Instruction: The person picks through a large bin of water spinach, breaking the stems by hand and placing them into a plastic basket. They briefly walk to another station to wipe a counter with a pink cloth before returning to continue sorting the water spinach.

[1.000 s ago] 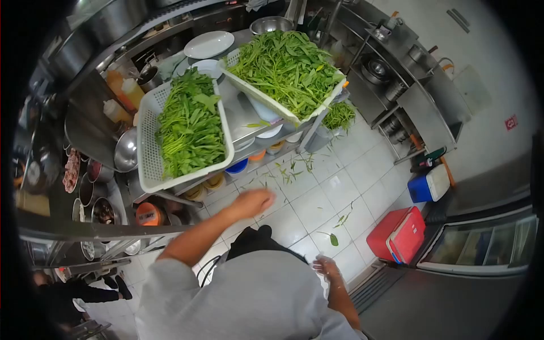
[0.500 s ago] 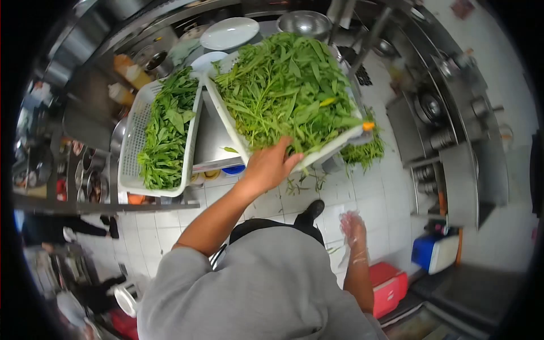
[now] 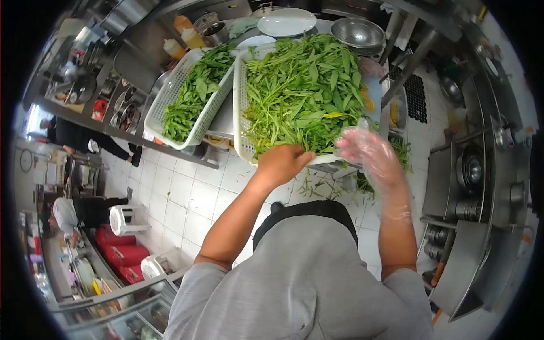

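Observation:
A white plastic basket (image 3: pixel 242 122) heaped with leafy green stems (image 3: pixel 303 93) sits on a steel counter. My left hand (image 3: pixel 281 162) grips its near rim, fingers curled over the edge. In a clear plastic glove, my right hand (image 3: pixel 371 150) hovers at the basket's near right corner with fingers spread, holding nothing. A second white basket (image 3: pixel 164 110) of darker greens (image 3: pixel 195 93) lies beside it on the left.
Behind the baskets stand a white plate (image 3: pixel 286 22), a steel bowl (image 3: pixel 357 31) and squeeze bottles (image 3: pixel 184 31). Green scraps litter the tiled floor (image 3: pixel 187 198). Other people work at the left (image 3: pixel 73 212). Steel shelving with pots (image 3: pixel 470 170) fills the right.
My view swung rightward. My left hand stayed on the basket rim while my gloved right hand rose from near my waist to the basket's right corner.

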Demonstrator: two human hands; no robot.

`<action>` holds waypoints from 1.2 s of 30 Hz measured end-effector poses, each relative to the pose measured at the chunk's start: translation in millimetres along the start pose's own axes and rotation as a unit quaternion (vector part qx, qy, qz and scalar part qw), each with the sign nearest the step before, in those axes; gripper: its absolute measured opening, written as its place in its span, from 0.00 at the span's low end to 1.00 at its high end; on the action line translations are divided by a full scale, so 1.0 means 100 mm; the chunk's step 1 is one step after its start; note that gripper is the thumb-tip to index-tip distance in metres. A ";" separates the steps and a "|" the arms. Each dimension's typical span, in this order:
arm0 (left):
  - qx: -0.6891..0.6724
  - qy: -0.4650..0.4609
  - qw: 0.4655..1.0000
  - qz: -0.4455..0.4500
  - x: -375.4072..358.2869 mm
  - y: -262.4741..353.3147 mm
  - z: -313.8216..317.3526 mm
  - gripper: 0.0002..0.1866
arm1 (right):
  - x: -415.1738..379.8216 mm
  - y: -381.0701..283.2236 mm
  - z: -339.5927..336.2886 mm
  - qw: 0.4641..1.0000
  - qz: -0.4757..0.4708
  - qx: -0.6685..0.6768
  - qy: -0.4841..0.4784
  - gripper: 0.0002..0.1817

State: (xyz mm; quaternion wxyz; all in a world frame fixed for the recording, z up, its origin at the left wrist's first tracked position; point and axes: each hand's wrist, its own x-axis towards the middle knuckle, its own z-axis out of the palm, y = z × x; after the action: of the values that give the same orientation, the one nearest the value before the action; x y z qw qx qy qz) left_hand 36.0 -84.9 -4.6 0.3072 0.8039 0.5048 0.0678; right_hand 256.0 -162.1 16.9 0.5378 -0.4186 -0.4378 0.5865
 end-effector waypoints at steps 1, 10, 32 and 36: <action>-0.004 0.010 1.000 -0.006 -0.02 0.01 0.01 0.21 | 0.06 0.01 0.03 1.000 -0.003 -0.010 -0.005 0.25; -0.351 0.148 0.925 0.014 -0.25 -0.15 -0.13 0.14 | 0.14 0.10 -0.12 0.998 -0.018 -0.050 -0.018 0.16; -0.104 0.226 0.942 0.224 0.11 -0.16 -0.30 0.10 | 0.61 -0.17 0.58 0.760 -0.286 -0.582 0.042 0.08; -0.099 0.202 0.933 0.279 0.20 -0.23 -0.26 0.13 | 0.50 -0.16 0.27 0.950 -0.044 -0.284 0.121 0.07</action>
State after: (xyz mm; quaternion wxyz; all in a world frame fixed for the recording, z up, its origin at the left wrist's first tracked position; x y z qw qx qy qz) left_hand 17.1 -50.0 -0.5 0.2455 0.8470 0.3024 0.3618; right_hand 231.1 -113.2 38.9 0.4709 -0.6024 -0.5353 0.3588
